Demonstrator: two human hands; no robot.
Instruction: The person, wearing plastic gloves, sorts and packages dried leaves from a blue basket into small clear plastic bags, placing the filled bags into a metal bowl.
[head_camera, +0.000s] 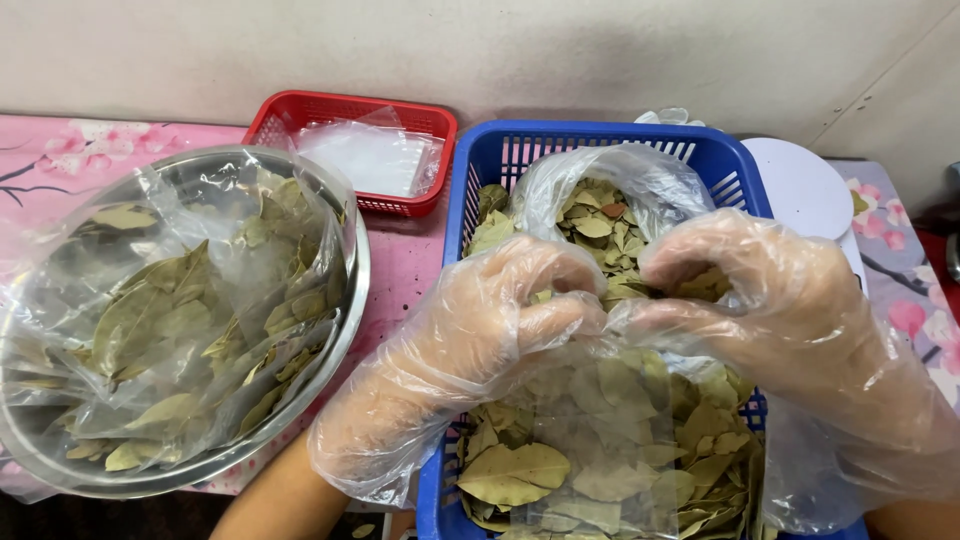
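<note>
A table covered by a pink cloth (405, 265) printed with blossoms and dark branches is seen from above, and small dark crumbs are scattered on it between the containers. Behind the table a plain pale wall (500, 50) is met, with a faint diagonal seam at the far right. At the left a steel bowl (352, 290) is lined with clear plastic and filled with dried bay leaves (180, 320). At the far side a red basket (350, 112) is placed against the wall, and clear plastic bags (370, 158) are kept in it. To the right a blue basket (500, 160) is heaped with more dried leaves (515, 472), and beside it, at the far right, a round white disc (800, 185) is partly seen. Over the middle of the blue basket a small clear bag (610, 200), part-filled with leaves, is held by both hands, which are covered in loose transparent gloves. The left hand (490, 320) is curled narrowly, its fingers pinched on the near edge of the bag's plastic. The right hand (770, 300) is likewise bent, its fingers closed on the same plastic just beside the left.
</note>
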